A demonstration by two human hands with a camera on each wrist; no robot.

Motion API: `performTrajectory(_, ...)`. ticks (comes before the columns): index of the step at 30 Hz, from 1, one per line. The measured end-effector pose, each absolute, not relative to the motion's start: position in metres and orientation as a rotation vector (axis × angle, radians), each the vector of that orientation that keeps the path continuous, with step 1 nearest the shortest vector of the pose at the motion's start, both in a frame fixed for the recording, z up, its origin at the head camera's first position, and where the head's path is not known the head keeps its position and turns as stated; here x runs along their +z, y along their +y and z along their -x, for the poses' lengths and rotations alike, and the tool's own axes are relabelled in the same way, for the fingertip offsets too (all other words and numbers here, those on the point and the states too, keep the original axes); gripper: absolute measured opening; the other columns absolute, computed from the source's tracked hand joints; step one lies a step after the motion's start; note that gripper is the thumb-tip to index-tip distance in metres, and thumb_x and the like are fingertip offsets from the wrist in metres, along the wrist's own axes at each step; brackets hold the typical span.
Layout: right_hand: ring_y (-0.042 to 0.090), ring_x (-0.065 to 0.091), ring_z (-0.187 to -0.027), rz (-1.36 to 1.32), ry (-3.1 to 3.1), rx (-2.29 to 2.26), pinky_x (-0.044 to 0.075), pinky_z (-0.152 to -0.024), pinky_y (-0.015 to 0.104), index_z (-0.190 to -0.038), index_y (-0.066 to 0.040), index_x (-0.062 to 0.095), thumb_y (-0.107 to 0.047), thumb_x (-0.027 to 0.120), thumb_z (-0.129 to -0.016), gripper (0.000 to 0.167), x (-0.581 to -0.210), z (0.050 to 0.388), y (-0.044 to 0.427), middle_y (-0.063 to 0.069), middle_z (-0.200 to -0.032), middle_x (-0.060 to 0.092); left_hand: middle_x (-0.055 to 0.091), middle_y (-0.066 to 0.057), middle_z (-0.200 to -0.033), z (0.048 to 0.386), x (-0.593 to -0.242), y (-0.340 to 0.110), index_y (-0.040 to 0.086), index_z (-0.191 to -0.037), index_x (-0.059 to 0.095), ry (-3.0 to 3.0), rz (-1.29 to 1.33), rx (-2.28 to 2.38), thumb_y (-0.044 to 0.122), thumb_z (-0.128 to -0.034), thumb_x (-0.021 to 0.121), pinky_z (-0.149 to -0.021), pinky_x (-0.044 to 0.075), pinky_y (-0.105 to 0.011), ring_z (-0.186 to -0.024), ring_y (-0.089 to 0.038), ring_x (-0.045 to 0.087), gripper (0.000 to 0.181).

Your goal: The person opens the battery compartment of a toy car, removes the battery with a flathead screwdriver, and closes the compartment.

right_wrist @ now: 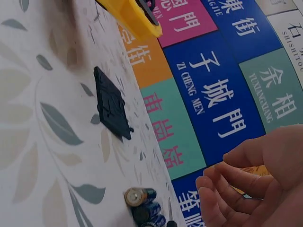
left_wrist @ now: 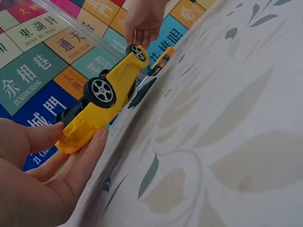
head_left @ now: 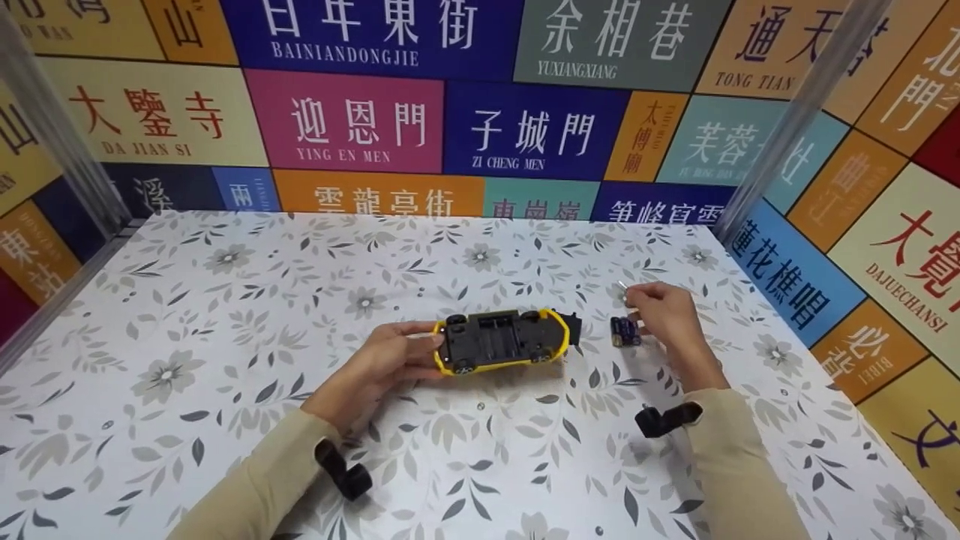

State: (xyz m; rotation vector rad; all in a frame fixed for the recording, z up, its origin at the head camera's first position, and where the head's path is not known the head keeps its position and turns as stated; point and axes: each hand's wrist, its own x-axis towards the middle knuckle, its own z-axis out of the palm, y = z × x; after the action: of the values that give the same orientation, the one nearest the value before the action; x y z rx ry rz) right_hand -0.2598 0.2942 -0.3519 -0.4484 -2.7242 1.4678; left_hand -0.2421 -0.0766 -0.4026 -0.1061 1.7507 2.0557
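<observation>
My left hand (head_left: 386, 352) grips a yellow toy car (head_left: 502, 341) by one end. The car is turned over, and its black underside with an open battery compartment faces up in the head view. Thumb and fingers of the left hand (left_wrist: 52, 175) pinch the yellow end in the left wrist view. My right hand (head_left: 664, 311) hangs with loosely bent fingers beside several small batteries (head_left: 624, 331); nothing shows between its fingers (right_wrist: 213, 182). Behind the batteries lies a thin metal shaft (right_wrist: 170, 208), apparently a screwdriver's, mostly hidden by the right hand in the head view.
A flat black cover (right_wrist: 111, 104) lies on the table, partly behind the car in the head view. White cloth with grey flowers and leaves covers the table (head_left: 225, 315). Panels with Chinese lettering (head_left: 345, 120) stand along the back and sides.
</observation>
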Motion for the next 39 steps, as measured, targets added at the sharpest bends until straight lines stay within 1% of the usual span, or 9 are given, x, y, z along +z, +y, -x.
performTrajectory(4, 0.010, 0.066, -0.091, 0.356, -2.721, 1.515, 0.060, -0.077, 0.025, -0.135, -0.002, 0.056, -0.030, 0.050, -0.104, 0.042, -0.342, 0.253, 0.278, 0.007, -0.116, 0.065, 0.074, -0.017, -0.106, 0.242, -0.398, -0.078, -0.003, -0.142, 0.050, 1.735, 0.109, 2.105, 0.004, -0.0958, 0.062, -0.080, 0.065, -0.039, -0.083, -0.024, 0.075, 0.048)
performTrajectory(9, 0.031, 0.060, -0.123, 0.301, -2.778, 1.609, 0.060, -0.091, 0.031, -0.150, -0.004, 0.040, -0.036, 0.050, -0.104, 0.057, -0.333, 0.246, 0.255, 0.019, -0.146, 0.051, 0.074, -0.017, -0.106, 0.244, -0.395, -0.080, -0.004, -0.142, 0.048, 1.680, 0.137, 2.181, 0.002, -0.0954, 0.062, -0.085, 0.063, -0.042, -0.087, -0.025, 0.075, 0.049)
performTrajectory(14, 0.037, 0.046, -0.141, 0.295, -2.743, 1.822, 0.056, -0.102, 0.040, -0.160, -0.011, 0.014, -0.040, 0.054, -0.102, 0.075, -0.329, 0.242, 0.236, 0.020, -0.159, 0.034, 0.070, -0.022, -0.120, 0.244, -0.392, -0.079, -0.002, -0.143, 0.047, 1.629, 0.172, 2.244, 0.002, -0.0957, 0.062, -0.088, 0.062, -0.044, -0.091, -0.026, 0.075, 0.050)
performTrajectory(17, 0.036, 0.043, -0.143, 0.262, -2.680, 1.995, 0.056, -0.103, 0.042, -0.161, -0.016, 0.004, -0.039, 0.057, -0.101, 0.083, -0.329, 0.239, 0.228, 0.020, -0.162, 0.027, 0.067, -0.024, -0.125, 0.243, -0.389, -0.077, -0.002, -0.144, 0.046, 1.603, 0.184, 2.283, 0.002, -0.0961, 0.061, -0.088, 0.063, -0.042, -0.092, -0.027, 0.075, 0.050)
performTrajectory(21, 0.036, 0.041, -0.145, 0.187, -2.560, 2.232, 0.053, -0.106, 0.046, -0.161, -0.023, -0.005, -0.034, 0.059, -0.101, 0.088, -0.331, 0.234, 0.219, 0.019, -0.164, 0.021, 0.069, -0.023, -0.118, 0.241, -0.386, -0.074, -0.002, -0.144, 0.045, 1.561, 0.212, 2.365, 0.002, -0.0964, 0.060, -0.085, 0.063, -0.040, -0.088, -0.026, 0.074, 0.050)
performTrajectory(24, 0.036, 0.039, -0.147, 0.160, -2.446, 2.408, 0.049, -0.110, 0.051, -0.161, -0.027, -0.008, -0.030, 0.059, -0.101, 0.090, -0.333, 0.230, 0.211, 0.019, -0.165, 0.019, 0.069, -0.021, -0.114, 0.239, -0.383, -0.071, -0.001, -0.144, 0.045, 1.530, 0.240, 2.423, 0.002, -0.0964, 0.059, -0.083, 0.064, -0.038, -0.087, -0.024, 0.074, 0.049)
performTrajectory(29, 0.038, 0.030, -0.151, 0.096, -2.252, 2.679, 0.040, -0.116, 0.060, -0.160, -0.033, -0.011, -0.023, 0.059, -0.101, 0.092, -0.335, 0.221, 0.197, 0.016, -0.169, 0.007, 0.068, -0.019, -0.112, 0.235, -0.382, -0.067, -0.001, -0.143, 0.046, 1.499, 0.225, 2.471, 0.001, -0.0947, 0.061, -0.078, 0.065, -0.035, -0.086, -0.022, 0.073, 0.051)
performTrajectory(31, 0.038, 0.029, -0.151, 0.063, -2.209, 2.736, 0.040, -0.115, 0.061, -0.159, -0.034, -0.013, -0.020, 0.058, -0.101, 0.093, -0.336, 0.218, 0.193, 0.016, -0.169, 0.004, 0.069, -0.018, -0.110, 0.234, -0.382, -0.065, -0.001, -0.142, 0.046, 1.496, 0.205, 2.482, 0.001, -0.0941, 0.062, -0.076, 0.065, -0.034, -0.086, -0.022, 0.073, 0.051)
performTrajectory(39, 0.039, 0.031, -0.150, 0.057, -2.069, 2.791, 0.048, -0.108, 0.059, -0.158, -0.036, -0.017, -0.009, 0.057, -0.099, 0.098, -0.338, 0.209, 0.178, 0.023, -0.165, 0.016, 0.069, -0.018, -0.109, 0.231, -0.383, -0.061, 0.001, -0.138, 0.050, 1.467, 0.174, 2.517, 0.000, -0.0934, 0.063, -0.074, 0.065, -0.033, -0.087, -0.023, 0.073, 0.046)
